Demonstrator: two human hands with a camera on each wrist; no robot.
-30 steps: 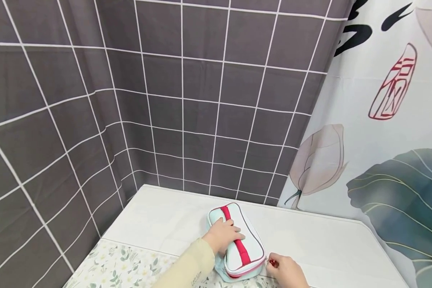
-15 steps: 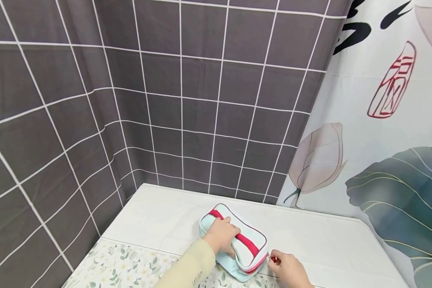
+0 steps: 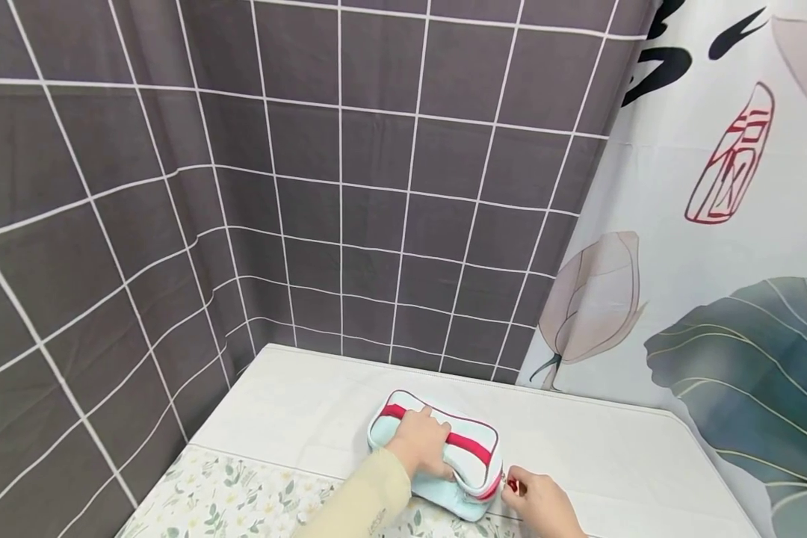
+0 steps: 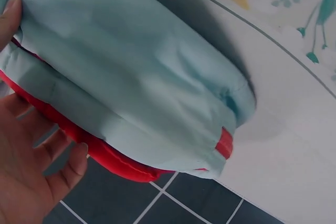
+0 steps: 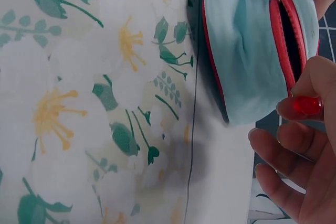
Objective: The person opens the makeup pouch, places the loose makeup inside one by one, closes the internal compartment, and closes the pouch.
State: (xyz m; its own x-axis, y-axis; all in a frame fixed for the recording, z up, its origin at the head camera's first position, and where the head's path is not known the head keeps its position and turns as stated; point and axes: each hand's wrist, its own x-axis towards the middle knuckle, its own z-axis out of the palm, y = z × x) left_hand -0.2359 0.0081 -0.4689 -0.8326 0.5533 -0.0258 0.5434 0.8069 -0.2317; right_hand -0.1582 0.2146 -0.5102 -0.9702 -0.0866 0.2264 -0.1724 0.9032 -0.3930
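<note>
A light blue and white zippered pouch [image 3: 474,428] with a red strap [image 3: 471,447] stands on the table. My left hand [image 3: 422,442] grips it from above, its thumb on the blue side and its fingers across the strap, as the left wrist view shows. At the pouch's right end, my right hand [image 3: 541,502] pinches a red zipper pull [image 5: 307,105] between thumb and index finger. Its other fingers are loosely bent. In the right wrist view the red-edged zipper [image 5: 297,24] is parted there, with a dark gap. The pouch's contents cannot be seen.
The pouch is on a white table surface [image 3: 316,396] with a flower-printed front part [image 3: 222,493]. Behind and to the left hangs a dark grid-patterned curtain [image 3: 370,217]. A white cloth with painted leaves [image 3: 746,344] hangs at the right.
The pouch has turned counter-clockwise under my left hand, its far end swinging left and toward me. My right hand keeps its pinch on the zipper pull and has hardly moved.
</note>
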